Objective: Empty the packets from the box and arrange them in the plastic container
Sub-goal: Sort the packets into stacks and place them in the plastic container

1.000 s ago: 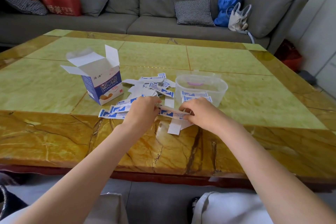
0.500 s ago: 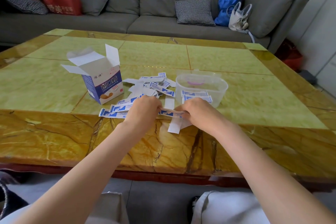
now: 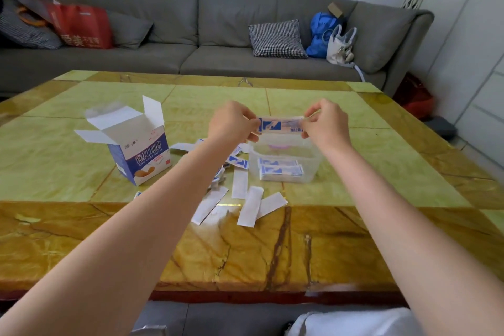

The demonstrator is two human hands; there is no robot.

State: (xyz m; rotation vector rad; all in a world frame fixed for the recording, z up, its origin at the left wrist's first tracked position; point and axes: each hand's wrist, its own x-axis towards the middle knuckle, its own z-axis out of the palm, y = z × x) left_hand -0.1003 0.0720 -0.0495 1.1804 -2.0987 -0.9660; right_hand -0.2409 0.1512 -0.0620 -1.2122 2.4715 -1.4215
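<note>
You are lifting both hands off the table (image 3: 381, 161): your left hand (image 3: 231, 124) and right hand (image 3: 326, 124), earlier low at the near side of the plastic container (image 3: 313, 169), are now holding the packet (image 3: 281, 124) stretched between them in the air above the plastic container.

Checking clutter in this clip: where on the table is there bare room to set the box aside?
Bare: the table left of the box, the far stretch toward the sofa, and right of the container. Crowded: loose packets between box and container, spilling toward the near edge.
</note>
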